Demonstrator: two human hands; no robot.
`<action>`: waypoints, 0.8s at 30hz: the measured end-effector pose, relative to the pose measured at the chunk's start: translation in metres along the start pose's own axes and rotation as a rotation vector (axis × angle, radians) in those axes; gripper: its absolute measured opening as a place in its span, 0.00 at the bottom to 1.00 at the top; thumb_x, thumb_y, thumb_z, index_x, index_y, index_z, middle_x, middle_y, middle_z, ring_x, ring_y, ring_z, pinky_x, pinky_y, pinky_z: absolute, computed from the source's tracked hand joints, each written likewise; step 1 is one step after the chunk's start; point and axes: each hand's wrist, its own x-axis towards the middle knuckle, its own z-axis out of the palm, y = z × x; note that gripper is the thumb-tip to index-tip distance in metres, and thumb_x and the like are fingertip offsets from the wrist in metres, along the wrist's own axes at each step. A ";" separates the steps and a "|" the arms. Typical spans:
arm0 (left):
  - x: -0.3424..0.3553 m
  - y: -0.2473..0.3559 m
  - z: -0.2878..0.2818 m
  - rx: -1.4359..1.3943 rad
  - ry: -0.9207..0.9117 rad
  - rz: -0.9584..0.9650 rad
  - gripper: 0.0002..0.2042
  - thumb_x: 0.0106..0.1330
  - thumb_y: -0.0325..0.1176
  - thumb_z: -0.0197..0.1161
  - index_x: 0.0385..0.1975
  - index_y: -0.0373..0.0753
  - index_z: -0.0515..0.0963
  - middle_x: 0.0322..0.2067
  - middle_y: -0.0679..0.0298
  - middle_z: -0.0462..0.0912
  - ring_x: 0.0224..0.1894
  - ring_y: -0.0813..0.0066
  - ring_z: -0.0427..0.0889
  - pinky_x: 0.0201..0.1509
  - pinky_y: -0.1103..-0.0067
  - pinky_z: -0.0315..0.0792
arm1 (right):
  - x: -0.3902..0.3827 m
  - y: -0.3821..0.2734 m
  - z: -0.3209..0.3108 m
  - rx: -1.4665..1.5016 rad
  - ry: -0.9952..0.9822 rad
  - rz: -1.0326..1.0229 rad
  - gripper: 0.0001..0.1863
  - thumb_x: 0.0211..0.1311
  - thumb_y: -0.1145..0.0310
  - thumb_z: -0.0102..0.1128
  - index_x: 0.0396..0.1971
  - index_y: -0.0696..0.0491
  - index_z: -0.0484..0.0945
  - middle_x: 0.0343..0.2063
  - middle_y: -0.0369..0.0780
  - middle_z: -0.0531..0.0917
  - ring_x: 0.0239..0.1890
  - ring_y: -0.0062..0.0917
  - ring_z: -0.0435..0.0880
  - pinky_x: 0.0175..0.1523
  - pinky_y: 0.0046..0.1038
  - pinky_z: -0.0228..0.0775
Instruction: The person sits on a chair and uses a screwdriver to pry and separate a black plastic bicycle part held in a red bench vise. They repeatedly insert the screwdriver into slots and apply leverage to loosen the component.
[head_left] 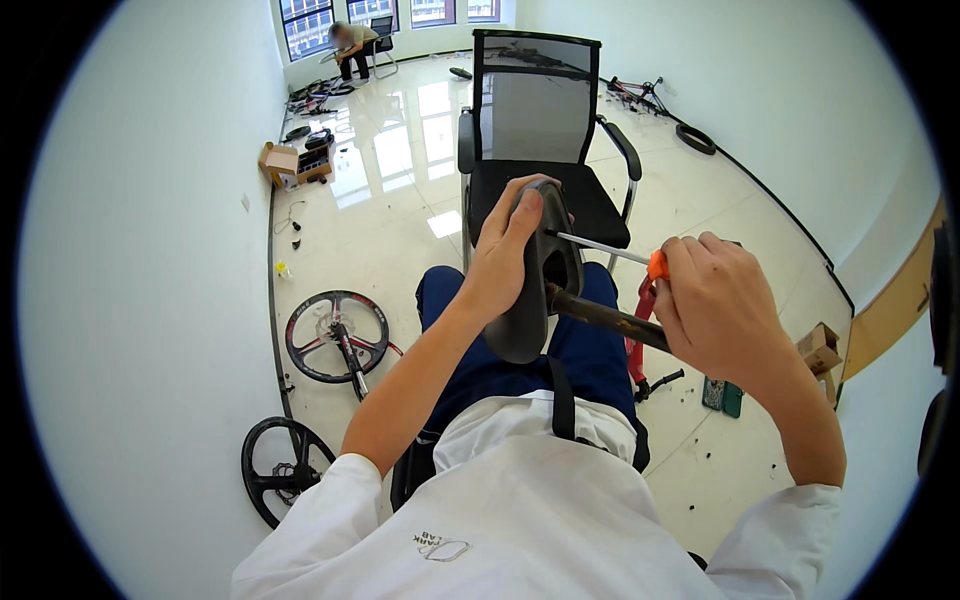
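Observation:
My left hand (508, 243) is wrapped round a black bicycle saddle (522, 325), which is held up on its side above my lap. From the saddle's underside a dark, worn seat post (612, 318) sticks out to the right. My right hand (715, 295) is closed on the orange handle of a screwdriver (605, 247). The tool's metal shaft points left, and its tip meets the underside of the saddle near my left fingers. Whether the tip sits in a screw is too small to tell.
A black mesh chair (535, 110) stands straight ahead. Bicycle wheels (337, 336) lie on the left floor. A red frame part (637, 350), handlebar grip and phone (722, 396) are at right. An open cardboard box (280, 163) sits by the left wall; another person (352, 50) sits far back.

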 end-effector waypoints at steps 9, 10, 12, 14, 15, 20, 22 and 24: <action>-0.001 0.008 0.000 -0.031 -0.015 -0.001 0.27 0.74 0.59 0.50 0.58 0.42 0.70 0.40 0.60 0.81 0.42 0.78 0.81 0.48 0.82 0.77 | -0.001 -0.001 -0.019 0.232 -0.234 0.200 0.10 0.62 0.70 0.62 0.33 0.57 0.70 0.16 0.43 0.78 0.19 0.38 0.78 0.29 0.35 0.68; -0.001 0.008 -0.001 -0.028 -0.017 0.002 0.27 0.74 0.59 0.50 0.58 0.42 0.70 0.40 0.61 0.80 0.42 0.78 0.80 0.49 0.82 0.76 | -0.001 -0.002 -0.019 0.237 -0.223 0.201 0.09 0.62 0.70 0.62 0.33 0.58 0.71 0.15 0.43 0.77 0.19 0.39 0.78 0.29 0.35 0.69; -0.002 0.008 -0.003 0.051 -0.009 0.035 0.27 0.74 0.59 0.51 0.58 0.42 0.70 0.40 0.62 0.79 0.43 0.79 0.78 0.49 0.82 0.73 | 0.002 -0.006 -0.021 0.282 -0.243 0.248 0.08 0.64 0.70 0.60 0.32 0.59 0.72 0.15 0.43 0.78 0.20 0.39 0.78 0.30 0.35 0.69; -0.002 0.008 -0.003 0.094 -0.006 0.054 0.27 0.74 0.59 0.51 0.58 0.42 0.70 0.40 0.64 0.78 0.43 0.79 0.76 0.50 0.82 0.71 | 0.003 -0.005 -0.024 0.317 -0.283 0.249 0.08 0.65 0.69 0.58 0.32 0.59 0.74 0.15 0.43 0.78 0.20 0.39 0.79 0.32 0.35 0.70; -0.003 0.009 -0.002 0.097 -0.008 0.056 0.27 0.73 0.59 0.52 0.57 0.42 0.70 0.40 0.64 0.77 0.43 0.79 0.75 0.50 0.82 0.70 | 0.002 -0.002 -0.024 0.330 -0.313 0.226 0.09 0.66 0.68 0.57 0.32 0.59 0.75 0.16 0.43 0.78 0.21 0.38 0.79 0.33 0.35 0.70; -0.008 0.017 0.002 0.148 -0.033 0.128 0.26 0.73 0.58 0.53 0.58 0.43 0.70 0.39 0.66 0.76 0.41 0.80 0.73 0.47 0.83 0.69 | 0.001 0.014 -0.026 0.610 -0.511 0.296 0.12 0.68 0.64 0.54 0.33 0.58 0.77 0.17 0.43 0.80 0.22 0.37 0.78 0.36 0.35 0.71; -0.014 0.023 0.002 0.167 -0.032 0.143 0.26 0.73 0.58 0.54 0.58 0.43 0.69 0.39 0.66 0.75 0.40 0.80 0.72 0.47 0.83 0.69 | 0.010 0.013 -0.036 0.789 -0.643 0.424 0.11 0.68 0.64 0.54 0.35 0.57 0.77 0.18 0.43 0.80 0.22 0.36 0.77 0.36 0.34 0.70; -0.014 0.020 0.003 0.184 -0.024 0.186 0.26 0.73 0.57 0.53 0.59 0.43 0.69 0.39 0.66 0.76 0.40 0.80 0.73 0.46 0.84 0.69 | 0.009 0.018 -0.035 0.744 -0.634 0.364 0.10 0.68 0.65 0.55 0.36 0.57 0.78 0.18 0.42 0.78 0.22 0.35 0.77 0.34 0.33 0.70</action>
